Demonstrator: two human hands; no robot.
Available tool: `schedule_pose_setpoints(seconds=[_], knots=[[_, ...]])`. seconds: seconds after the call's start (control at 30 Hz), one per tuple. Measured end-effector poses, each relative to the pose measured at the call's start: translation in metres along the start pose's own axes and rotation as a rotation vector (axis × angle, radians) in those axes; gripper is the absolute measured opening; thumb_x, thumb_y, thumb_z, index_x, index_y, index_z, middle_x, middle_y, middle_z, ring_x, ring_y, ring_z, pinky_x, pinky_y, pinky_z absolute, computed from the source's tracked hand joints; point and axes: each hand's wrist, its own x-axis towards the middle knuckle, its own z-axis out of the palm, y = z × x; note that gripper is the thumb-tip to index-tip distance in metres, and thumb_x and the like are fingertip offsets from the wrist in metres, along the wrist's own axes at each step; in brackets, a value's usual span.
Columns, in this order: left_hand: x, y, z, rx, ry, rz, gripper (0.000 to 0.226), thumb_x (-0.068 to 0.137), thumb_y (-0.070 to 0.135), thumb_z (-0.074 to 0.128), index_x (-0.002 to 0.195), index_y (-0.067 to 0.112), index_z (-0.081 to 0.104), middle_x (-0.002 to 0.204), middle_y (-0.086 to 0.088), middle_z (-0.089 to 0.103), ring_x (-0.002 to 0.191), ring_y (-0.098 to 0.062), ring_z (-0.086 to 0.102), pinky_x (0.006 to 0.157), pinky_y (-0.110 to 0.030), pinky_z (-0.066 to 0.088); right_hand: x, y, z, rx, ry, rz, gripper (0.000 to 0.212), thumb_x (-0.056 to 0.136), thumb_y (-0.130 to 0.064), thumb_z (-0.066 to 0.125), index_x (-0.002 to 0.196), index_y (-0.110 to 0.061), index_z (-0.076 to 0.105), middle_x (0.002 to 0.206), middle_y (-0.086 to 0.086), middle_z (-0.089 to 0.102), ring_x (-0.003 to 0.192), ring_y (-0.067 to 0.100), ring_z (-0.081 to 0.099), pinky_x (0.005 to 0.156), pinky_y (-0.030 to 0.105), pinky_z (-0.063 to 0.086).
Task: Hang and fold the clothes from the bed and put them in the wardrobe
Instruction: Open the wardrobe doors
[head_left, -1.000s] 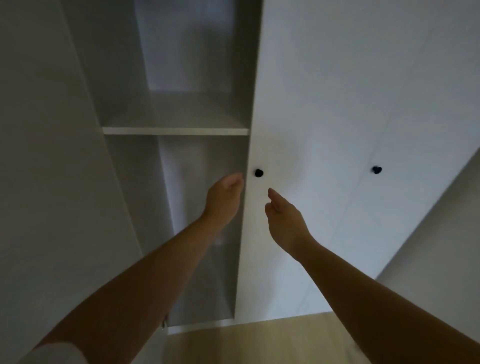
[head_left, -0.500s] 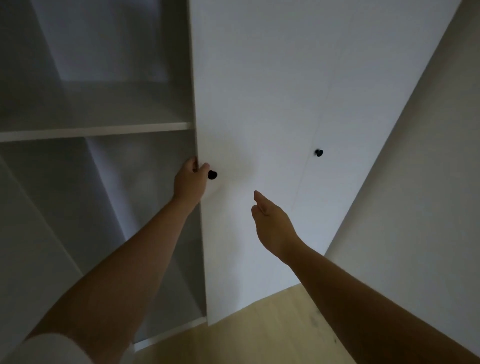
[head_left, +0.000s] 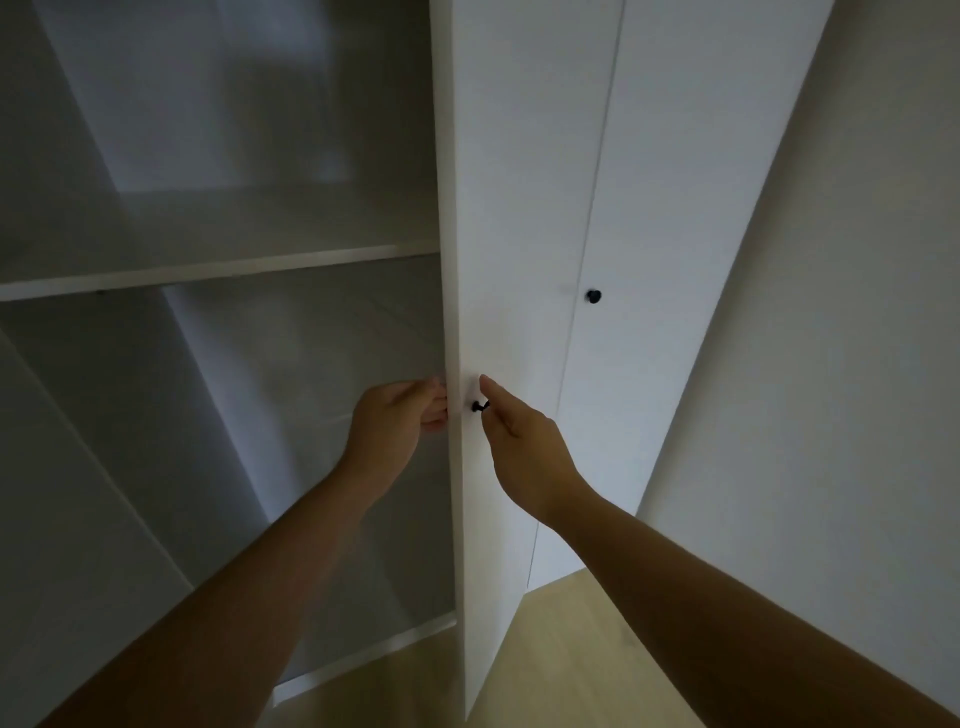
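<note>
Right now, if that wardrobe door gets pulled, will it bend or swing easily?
Probably stiff: the door is a flat, straight-edged panel, unbent where the left hand grips its edge. It likely swings easily: it already stands open beside the closed door. The small round knob may be slippery.

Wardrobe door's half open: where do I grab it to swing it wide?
Pinch the black knob on the door front, coming from the right. It stands proud beside the free edge, so it should give purchase and leverage. The thin edge itself is a fallback, from the left.
</note>
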Motion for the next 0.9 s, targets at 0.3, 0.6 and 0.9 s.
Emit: schedule_pose_setpoints(seconds=[0.3,0.6,0.9], knots=[[-0.041,0.013,0.085,-0.017,-0.141,-0.044,0.024,0.104,0.016,0.051,0.102,0.010,0.074,0.101,-0.010,0.077,0.095,-0.024,0.074,0.092,-0.043,0.057,-0.052,0.040,-0.061,-0.106,0.083,-0.019,0.044,0.109,-0.029,0.034,0.153,-0.030,0.037,0.157,-0.001,0.042,0.096,0.011,0.069,0.072,-0.008,0.034],[-0.048,0.018,0.181,-0.033,-0.437,-0.091,0.037,0.107,0.022,0.043,0.129,0.004,0.065,0.123,-0.007,0.071,0.113,-0.018,0.069,0.101,-0.035,0.052,-0.078,0.084,-0.145,-0.018,0.217,0.115,0.045,0.109,-0.032,0.034,0.154,-0.025,0.037,0.134,-0.003,0.062,0.105,0.014,0.064,0.086,0.010,0.044],[-0.043,0.025,0.261,-0.095,-0.500,-0.156,0.040,0.108,0.032,0.041,0.133,0.010,0.062,0.128,-0.003,0.069,0.117,-0.016,0.066,0.101,-0.031,0.050,-0.068,0.112,-0.208,0.117,0.235,0.224,0.044,0.107,-0.042,0.034,0.142,-0.020,0.052,0.126,0.002,0.064,0.114,0.017,0.061,0.101,0.029,0.047]])
